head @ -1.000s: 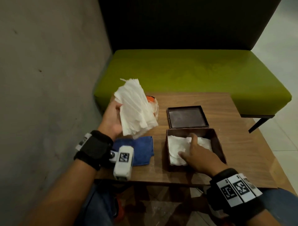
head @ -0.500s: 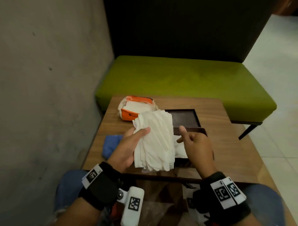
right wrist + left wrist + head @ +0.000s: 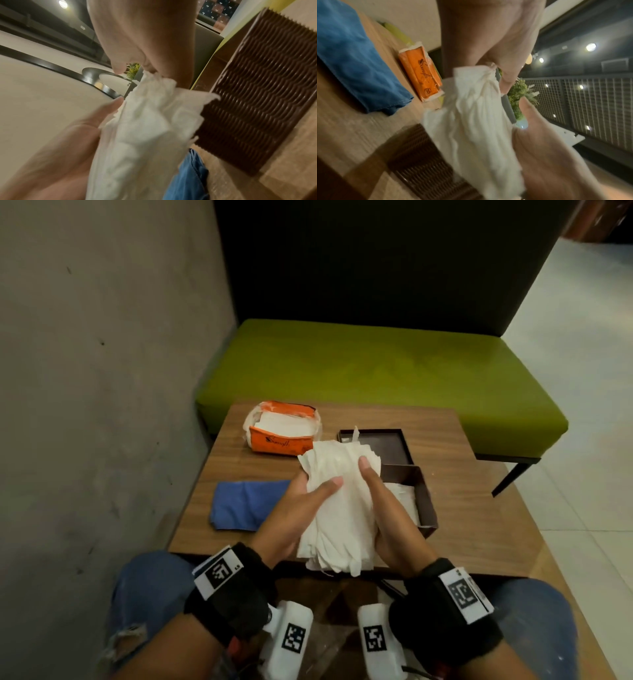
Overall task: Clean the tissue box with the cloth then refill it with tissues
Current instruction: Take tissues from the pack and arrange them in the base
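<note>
A thick stack of white tissues (image 3: 342, 505) (image 3: 476, 121) (image 3: 145, 128) stands on edge above the table's near side, squeezed between both hands. My left hand (image 3: 301, 505) grips its left face with the thumb across the front. My right hand (image 3: 380, 508) grips its right face. Just behind and to the right sits the open brown tissue box (image 3: 426, 501) with some tissues lying inside. Its ribbed side shows in the right wrist view (image 3: 267, 86). The box lid (image 3: 380, 446) lies behind it. A folded blue cloth (image 3: 243, 505) (image 3: 351, 56) lies flat at the left.
An opened orange tissue pack (image 3: 284, 429) (image 3: 419, 75) sits at the wooden table's (image 3: 479, 508) back left. A green bench (image 3: 376, 371) stands behind the table. A grey wall (image 3: 102, 371) runs along the left. My knees in jeans are under the near edge.
My left hand brought the tissue stack down from the left toward the box. My right hand left the tissues in the box and took hold of the stack's other side.
</note>
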The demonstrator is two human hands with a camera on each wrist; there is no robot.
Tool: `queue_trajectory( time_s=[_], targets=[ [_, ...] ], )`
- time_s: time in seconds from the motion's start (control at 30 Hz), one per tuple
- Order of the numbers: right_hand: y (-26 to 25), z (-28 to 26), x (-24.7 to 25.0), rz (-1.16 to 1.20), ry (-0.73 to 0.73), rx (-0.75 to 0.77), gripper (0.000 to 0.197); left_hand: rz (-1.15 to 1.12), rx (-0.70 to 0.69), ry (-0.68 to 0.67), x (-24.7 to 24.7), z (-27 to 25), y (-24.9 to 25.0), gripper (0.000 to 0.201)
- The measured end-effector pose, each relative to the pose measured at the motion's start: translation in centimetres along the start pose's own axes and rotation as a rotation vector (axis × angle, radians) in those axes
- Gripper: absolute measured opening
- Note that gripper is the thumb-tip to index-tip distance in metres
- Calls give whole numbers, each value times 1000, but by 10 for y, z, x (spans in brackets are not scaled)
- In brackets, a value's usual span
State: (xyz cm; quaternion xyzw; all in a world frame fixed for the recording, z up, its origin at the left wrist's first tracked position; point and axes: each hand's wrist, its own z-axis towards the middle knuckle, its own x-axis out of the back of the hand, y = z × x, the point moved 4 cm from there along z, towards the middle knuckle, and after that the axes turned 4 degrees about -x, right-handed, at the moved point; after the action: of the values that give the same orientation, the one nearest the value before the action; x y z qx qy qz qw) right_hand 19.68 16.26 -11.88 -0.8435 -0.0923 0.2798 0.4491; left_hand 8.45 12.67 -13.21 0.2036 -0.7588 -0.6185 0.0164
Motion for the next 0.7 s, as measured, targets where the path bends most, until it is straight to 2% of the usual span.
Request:
queue_trajectory(
  time_s=[0.1,0.27,0.4,0.53,0.6,0.7],
  targets=[
    [3,1,3,-77,22,9,35,121,-9,-32,-4,-1,5,43],
    [-3,4,23,-10,74,16,37,77,-22,-98,8,1,19,38],
    [-10,7,29,210,133,120,33,-145,-30,31,20,-5,10,42],
    [-2,6,21,327,134,124,32,-371,41,-15,5,-18,-8,60],
    [3,4,17,319,114,118,33,-412,27,-2,-2,-19,-8,55],
    [-1,-1,21,259,62,131,32,-291,-68,98,1,-14,-4,38]
  ],
)
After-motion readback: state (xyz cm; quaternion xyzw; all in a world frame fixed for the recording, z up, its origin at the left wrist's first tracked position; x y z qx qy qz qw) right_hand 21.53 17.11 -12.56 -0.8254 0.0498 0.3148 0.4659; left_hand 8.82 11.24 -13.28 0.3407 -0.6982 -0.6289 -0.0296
